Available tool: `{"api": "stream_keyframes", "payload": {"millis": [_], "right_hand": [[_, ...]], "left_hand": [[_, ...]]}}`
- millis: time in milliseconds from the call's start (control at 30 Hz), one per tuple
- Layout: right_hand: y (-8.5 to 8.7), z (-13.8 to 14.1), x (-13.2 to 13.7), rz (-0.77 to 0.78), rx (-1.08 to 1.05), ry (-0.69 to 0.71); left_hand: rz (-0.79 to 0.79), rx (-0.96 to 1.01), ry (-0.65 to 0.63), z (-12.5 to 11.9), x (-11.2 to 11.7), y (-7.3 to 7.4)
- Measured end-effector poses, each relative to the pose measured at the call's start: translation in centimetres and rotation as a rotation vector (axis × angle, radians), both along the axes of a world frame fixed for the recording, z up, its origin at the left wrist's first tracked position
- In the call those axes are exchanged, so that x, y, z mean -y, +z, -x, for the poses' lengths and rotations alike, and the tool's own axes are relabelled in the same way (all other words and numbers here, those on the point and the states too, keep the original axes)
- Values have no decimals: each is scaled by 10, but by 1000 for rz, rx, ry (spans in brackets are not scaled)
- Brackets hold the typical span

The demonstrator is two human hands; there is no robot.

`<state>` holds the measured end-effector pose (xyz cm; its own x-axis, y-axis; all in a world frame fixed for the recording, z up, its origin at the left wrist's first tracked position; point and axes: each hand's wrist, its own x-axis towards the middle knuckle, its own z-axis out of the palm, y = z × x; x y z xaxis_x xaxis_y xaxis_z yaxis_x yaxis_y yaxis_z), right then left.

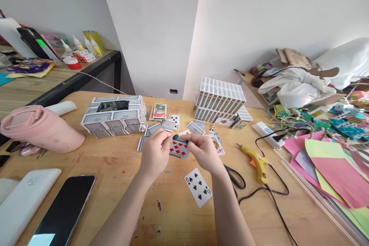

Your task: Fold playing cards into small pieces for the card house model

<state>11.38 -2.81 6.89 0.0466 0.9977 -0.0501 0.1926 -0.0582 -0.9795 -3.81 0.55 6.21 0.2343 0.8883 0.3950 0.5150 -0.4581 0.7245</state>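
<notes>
My left hand (158, 150) and my right hand (204, 150) meet over the middle of the wooden table, fingers pinched close together. At their fingertips is a playing card with red diamonds (179, 149); the fingers hide part of it, and I cannot tell whether it is bent. Below them lies a six of spades (198, 187), face up. Loose cards, some showing their patterned grey backs (154, 128), surround my hands, with a face card (217, 145) to the right. Black-handled scissors (236, 177) lie partly behind my right forearm.
A box covered in cards (113, 117) stands back left, stacked card packs (220, 98) back right. A yellow glue gun (256, 161) with its cable, a power strip (268, 134) and coloured paper (334, 173) are right. A pink tumbler (43, 128) and phone (63, 211) are left.
</notes>
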Motion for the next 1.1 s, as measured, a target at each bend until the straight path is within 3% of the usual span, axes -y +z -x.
{"api": "stream_keyframes", "payload": {"millis": [167,333,567,867,1100], "right_hand": [[-6,-5,-2,-74,-67,-3],[-15,-7,-5,-150,84,-104],[-15,-11,-6,-286,298,-179],[-14,-11,-3,-228,376,-156],[-16,-9,-2,-203,209,-125]], "left_hand": [[41,74,-38,-1,1,0],[121,151,-124,-6,6,-2],[92,76,-90,-11,8,-5],[127,-129,-3,-6,6,-4],[283,11,-47,1,5,-2]]}}
